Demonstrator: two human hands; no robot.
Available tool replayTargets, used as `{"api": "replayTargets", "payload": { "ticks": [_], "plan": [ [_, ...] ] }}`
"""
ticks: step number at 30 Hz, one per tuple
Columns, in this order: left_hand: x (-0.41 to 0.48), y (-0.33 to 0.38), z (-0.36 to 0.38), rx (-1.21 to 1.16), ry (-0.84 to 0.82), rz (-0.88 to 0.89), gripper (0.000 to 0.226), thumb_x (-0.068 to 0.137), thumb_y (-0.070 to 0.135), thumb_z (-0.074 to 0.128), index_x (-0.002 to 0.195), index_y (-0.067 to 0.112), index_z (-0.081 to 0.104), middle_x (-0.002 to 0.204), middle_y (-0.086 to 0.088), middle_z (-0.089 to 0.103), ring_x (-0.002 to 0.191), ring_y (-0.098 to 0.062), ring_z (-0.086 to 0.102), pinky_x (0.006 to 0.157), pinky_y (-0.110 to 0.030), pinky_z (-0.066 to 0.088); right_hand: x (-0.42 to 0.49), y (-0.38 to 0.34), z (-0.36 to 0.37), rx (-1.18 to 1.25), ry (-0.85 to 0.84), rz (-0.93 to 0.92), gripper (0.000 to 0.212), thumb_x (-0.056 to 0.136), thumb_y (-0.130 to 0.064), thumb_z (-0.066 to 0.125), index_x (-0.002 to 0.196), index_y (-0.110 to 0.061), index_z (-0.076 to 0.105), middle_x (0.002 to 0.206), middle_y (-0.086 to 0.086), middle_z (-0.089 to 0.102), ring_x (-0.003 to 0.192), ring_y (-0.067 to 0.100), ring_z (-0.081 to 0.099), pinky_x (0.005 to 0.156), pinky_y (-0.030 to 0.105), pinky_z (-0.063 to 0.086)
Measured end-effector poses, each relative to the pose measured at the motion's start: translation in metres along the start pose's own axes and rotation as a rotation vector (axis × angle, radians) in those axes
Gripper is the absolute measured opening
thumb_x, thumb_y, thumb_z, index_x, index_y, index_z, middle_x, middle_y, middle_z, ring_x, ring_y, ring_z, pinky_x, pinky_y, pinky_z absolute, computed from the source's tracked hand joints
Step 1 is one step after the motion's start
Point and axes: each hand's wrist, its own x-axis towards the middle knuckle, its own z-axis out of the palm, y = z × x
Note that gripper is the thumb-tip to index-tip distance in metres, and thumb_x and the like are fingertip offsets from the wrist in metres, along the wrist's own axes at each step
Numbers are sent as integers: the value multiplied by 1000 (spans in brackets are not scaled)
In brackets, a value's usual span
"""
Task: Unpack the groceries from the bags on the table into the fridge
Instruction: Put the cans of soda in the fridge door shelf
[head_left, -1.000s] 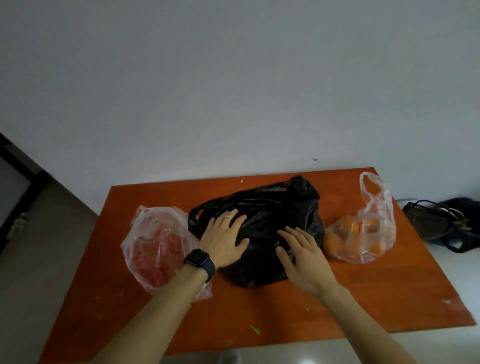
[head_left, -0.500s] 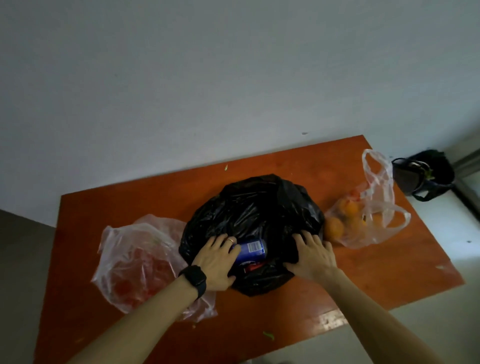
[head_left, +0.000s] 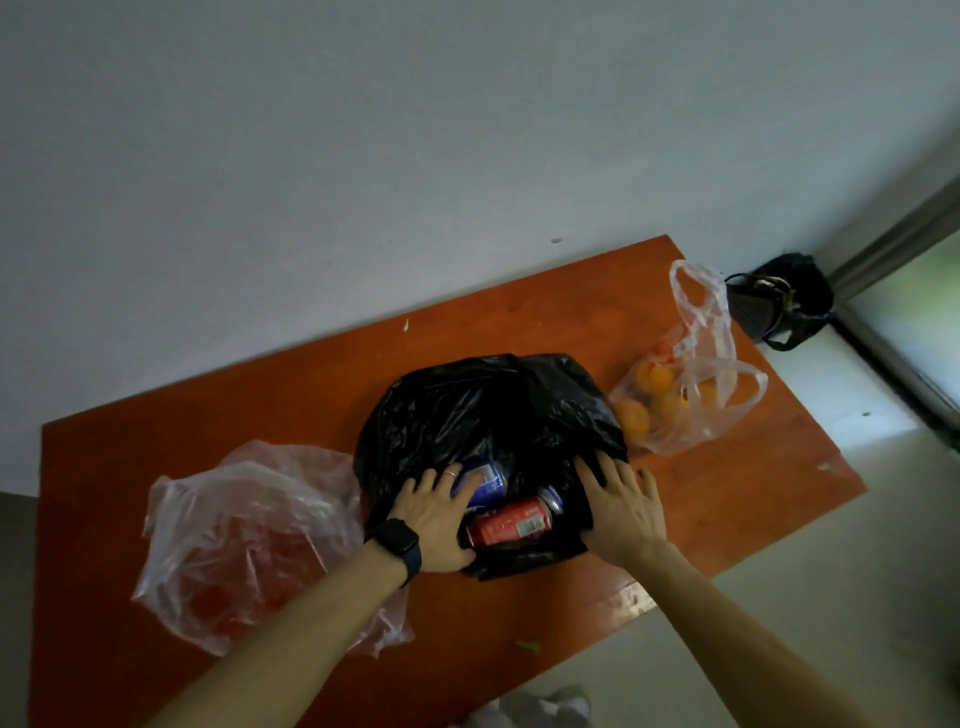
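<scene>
Black bag (head_left: 467, 415) at centre of table (head_left: 727, 493), mouth now spread wider: red can (head_left: 511, 525) newly exposed near blue can (head_left: 485, 480). Left hand (head_left: 434, 519) and right hand (head_left: 621, 506) flat, fingers straight, pressing plastic apart, grasping nothing. Cans reachable; none lifted yet.

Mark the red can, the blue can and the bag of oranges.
red can (head_left: 511, 525): head view, middle of its side.
blue can (head_left: 488, 483): head view, exposed side.
bag of oranges (head_left: 675, 418): head view, clear lower body.
</scene>
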Motion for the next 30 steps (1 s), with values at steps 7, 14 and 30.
{"api": "replayTargets", "payload": {
  "ticks": [7, 14, 30],
  "plan": [
    [7, -4, -10, -85, 115, -43, 57, 98, 57, 33, 151, 36, 26, 151, -8, 37, 134, -32, 38, 107, -45, 35, -30, -47, 2, 144, 554, -184, 63, 81, -50, 64, 135, -18, 57, 152, 2, 45, 135, 27, 44, 102, 50, 32],
    [15, 0, -10, 253, 89, -59, 90, 83, 47, 62, 154, 13, 18, 136, -11, 53, 127, -30, 43, 106, -42, 27, -23, -86, 11, 114, 112, -319, 60, 81, -31, 66, 138, -23, 51, 142, 1, 49, 129, 26, 39, 103, 39, 35],
    [1, -8, -50, -199, 286, -39, 78, 72, 63, 68, 136, 28, 42, 129, 1, 58, 118, -26, 52, 98, -39, 43, -19, -77, 12, 351, 45, -51, 74, 79, -37, 72, 141, -24, 35, 137, 1, 53, 126, 26, 47, 101, 41, 43]
  ]
}}
